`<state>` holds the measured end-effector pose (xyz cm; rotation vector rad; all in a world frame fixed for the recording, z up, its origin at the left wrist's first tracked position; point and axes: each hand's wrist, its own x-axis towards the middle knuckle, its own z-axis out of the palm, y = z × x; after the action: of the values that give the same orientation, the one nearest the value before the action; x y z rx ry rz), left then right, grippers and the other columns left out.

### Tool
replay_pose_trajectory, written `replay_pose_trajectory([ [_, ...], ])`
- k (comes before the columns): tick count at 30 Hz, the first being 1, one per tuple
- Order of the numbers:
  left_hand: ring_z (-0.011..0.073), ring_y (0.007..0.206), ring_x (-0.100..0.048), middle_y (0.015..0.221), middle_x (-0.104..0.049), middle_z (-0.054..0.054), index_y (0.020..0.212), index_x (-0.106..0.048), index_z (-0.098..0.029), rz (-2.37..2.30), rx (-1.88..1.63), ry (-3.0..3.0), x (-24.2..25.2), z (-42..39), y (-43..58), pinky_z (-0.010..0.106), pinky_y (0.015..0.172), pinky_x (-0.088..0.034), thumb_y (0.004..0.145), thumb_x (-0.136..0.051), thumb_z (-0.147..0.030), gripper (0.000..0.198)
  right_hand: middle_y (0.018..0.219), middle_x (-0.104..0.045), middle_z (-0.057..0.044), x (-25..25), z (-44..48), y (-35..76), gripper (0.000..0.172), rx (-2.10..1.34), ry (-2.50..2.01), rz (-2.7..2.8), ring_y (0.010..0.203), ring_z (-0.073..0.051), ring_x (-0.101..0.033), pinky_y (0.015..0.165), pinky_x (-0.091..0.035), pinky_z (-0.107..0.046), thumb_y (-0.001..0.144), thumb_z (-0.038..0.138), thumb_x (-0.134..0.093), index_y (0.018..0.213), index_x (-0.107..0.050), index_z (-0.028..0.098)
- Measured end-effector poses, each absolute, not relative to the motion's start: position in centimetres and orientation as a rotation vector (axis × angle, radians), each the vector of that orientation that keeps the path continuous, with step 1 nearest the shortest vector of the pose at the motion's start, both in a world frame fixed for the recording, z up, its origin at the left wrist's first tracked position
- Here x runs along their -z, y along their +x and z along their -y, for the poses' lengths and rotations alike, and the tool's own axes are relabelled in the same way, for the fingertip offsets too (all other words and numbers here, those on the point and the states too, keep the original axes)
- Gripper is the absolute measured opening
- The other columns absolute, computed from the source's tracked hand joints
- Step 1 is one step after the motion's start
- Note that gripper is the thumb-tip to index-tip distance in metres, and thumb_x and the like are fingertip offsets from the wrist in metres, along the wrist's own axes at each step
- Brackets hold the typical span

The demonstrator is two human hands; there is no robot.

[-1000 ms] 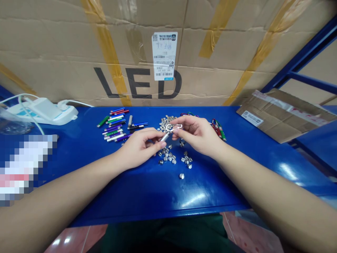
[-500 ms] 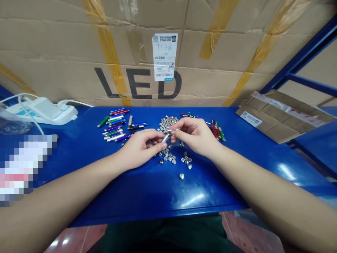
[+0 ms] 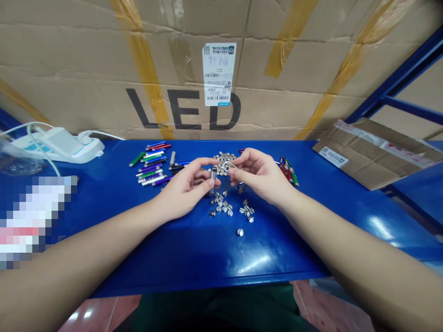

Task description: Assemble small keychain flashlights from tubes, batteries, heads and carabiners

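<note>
My left hand (image 3: 188, 188) pinches a small silver tube (image 3: 213, 174), held nearly upright between thumb and fingers; it looks like a mini flashlight body. Just to its right, my right hand (image 3: 260, 176) has thumb and forefinger closed on a silver loop-shaped clip (image 3: 226, 164). The clip is apart from the tube's top end. Behind the hands lies a pile of button cells (image 3: 221, 157), partly covered by my fingers. Several small round metal caps (image 3: 223, 205) are scattered in front of and below the hands on the blue table (image 3: 194, 258).
Mini flashlights in several colours (image 3: 151, 168) lie at the left, near a standing grey tube (image 3: 172, 158). More, with clips (image 3: 289, 171), lie at the right. A white power strip (image 3: 83, 150), a cardboard box (image 3: 374, 152) and a large LED carton (image 3: 277, 106) border the table.
The tube in my left hand has turned from slanted to nearly upright. My right hand has drawn the clip slightly up and away, turning its loop into view.
</note>
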<state>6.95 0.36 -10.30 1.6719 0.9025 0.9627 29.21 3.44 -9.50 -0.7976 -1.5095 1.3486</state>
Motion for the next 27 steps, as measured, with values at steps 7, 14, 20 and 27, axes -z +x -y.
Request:
replay_pose_trajectory([
  [7, 0.0174, 0.095, -0.075, 0.102, -0.079, 0.006, 0.095, -0.046, -0.022, -0.892, -1.161, 1.591, 10.02, -0.76, 6.58, 0.033, 0.09, -0.059, 0.089, -0.075, -0.024, 0.03, 0.071, -0.07, 0.002, 9.44, -3.52, 29.29, 0.039, -1.376, -0.816, 1.469, 0.058, -0.011, -0.069, 0.058, -0.063, -0.027, 0.075, 0.042, -0.091, 0.09, -0.063, 0.019],
  [14, 0.0114, 0.075, -0.073, 0.088, -0.071, -0.001, 0.081, -0.051, -0.018, -0.841, -1.162, 1.393, 10.04, -1.22, 6.57, 0.027, 0.079, -0.062, 0.078, -0.086, -0.023, 0.035, 0.08, -0.074, 0.0, 9.51, -3.39, 29.21, 0.042, -1.397, -0.787, 1.478, 0.066, -0.014, -0.073, 0.069, -0.066, -0.031, 0.069, 0.04, -0.095, 0.09, -0.064, 0.019],
  [20, 0.0118, 0.081, -0.077, 0.09, -0.075, 0.001, 0.094, -0.065, -0.016, -0.816, -1.129, 1.247, 10.42, -1.29, 6.68, 0.022, 0.084, -0.063, 0.077, -0.091, -0.028, 0.033, 0.09, -0.076, -0.002, 9.65, -3.35, 29.0, 0.037, -1.329, -0.744, 1.447, 0.069, -0.014, -0.073, 0.075, -0.067, -0.034, 0.07, 0.038, -0.094, 0.088, -0.068, 0.02],
  [27, 0.0205, 0.092, -0.079, 0.106, -0.08, 0.01, 0.117, -0.072, -0.014, -0.84, -0.984, 1.415, 10.0, -0.8, 6.72, 0.036, 0.092, -0.065, 0.085, -0.085, -0.041, 0.044, 0.093, -0.078, -0.005, 9.29, -2.65, 28.6, 0.036, -1.179, -0.738, 1.497, 0.071, -0.017, -0.073, 0.076, -0.066, -0.04, 0.073, 0.045, -0.091, 0.088, -0.069, 0.021],
])
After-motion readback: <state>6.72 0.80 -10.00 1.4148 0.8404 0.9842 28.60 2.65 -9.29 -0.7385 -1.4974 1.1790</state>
